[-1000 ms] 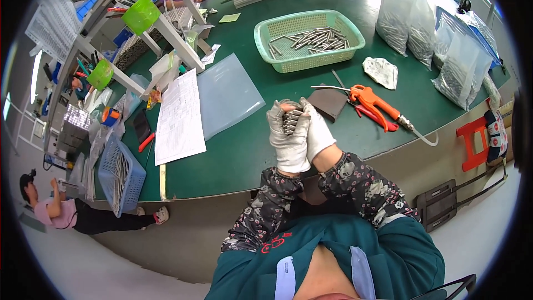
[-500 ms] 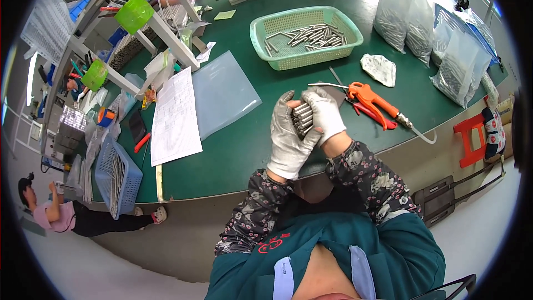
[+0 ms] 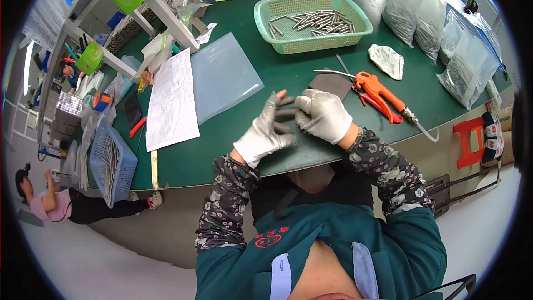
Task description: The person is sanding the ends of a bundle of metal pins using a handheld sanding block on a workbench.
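My left hand (image 3: 264,133), in a pale work glove with a bare fingertip showing, is held over the near edge of the green table. Its fingers are spread and bent toward the other hand, and I see nothing in them. Close beside it my right hand (image 3: 326,115), gloved too, is curled closed with its back up. Whatever it holds is hidden under the fingers. Beyond the hands, a light green plastic basket (image 3: 311,46) has several short metal pins (image 3: 327,21) lying loose in it. Next to my right hand is a dark flat pad (image 3: 332,84).
An orange air blow gun (image 3: 380,93) with a hose and red-handled pliers (image 3: 383,112) lie at right, near a crumpled white cloth (image 3: 387,61). Plastic bags of metal pins (image 3: 401,14) stand behind. Left are a printed sheet (image 3: 173,100), a clear plastic sleeve (image 3: 225,78) and a blue basket (image 3: 123,169).
My hands have come apart; the bundle of metal pins between them no longer shows. My left hand has moved left and opened, while my right has curled closed. The whole view has shifted slightly.
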The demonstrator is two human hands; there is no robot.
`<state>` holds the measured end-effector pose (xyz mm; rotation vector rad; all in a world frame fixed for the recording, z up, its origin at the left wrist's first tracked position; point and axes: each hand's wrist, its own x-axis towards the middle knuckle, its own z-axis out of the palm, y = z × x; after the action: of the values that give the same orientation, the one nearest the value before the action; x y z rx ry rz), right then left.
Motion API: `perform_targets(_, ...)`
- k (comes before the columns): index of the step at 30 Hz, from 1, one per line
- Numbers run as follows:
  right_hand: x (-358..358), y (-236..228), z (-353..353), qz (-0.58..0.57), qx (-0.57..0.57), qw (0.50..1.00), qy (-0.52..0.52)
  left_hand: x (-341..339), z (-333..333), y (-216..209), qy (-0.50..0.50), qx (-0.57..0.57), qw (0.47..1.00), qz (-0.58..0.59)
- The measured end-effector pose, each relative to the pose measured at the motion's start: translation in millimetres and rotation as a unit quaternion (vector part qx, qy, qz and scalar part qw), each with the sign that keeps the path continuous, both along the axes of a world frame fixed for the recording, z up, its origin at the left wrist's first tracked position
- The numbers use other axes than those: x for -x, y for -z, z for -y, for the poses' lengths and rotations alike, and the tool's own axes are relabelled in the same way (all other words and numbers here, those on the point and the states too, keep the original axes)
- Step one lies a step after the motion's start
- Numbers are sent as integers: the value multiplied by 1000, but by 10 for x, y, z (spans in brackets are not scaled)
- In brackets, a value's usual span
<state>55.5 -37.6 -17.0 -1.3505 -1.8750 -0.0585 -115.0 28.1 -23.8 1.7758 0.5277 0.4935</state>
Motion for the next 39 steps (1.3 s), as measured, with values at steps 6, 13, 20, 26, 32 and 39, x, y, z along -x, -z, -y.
perform_targets(6, 193, -416, 83, 56, -9, 993, -102, -243, 89, 108, 110, -48, 972, 202)
perform_targets(13, 177, -314, 60, 10, 9, 999, -48, -184, 134, -9, 9, 231, 973, -20)
perform_targets(20, -377, -357, 162, 58, 104, 979, 164, -139, 109, 201, -52, 218, 972, 64)
perform_targets(26, -420, -165, 170, 204, 238, 915, 254, -130, 83, 225, -70, 193, 977, 50)
perform_targets(32, -455, -223, 164, 164, 234, 934, 217, -142, 93, 214, -74, 217, 971, 70)
perform_targets(39, -317, -117, 357, 172, 242, 948, 113, -137, 93, 181, -76, 213, 972, 58)
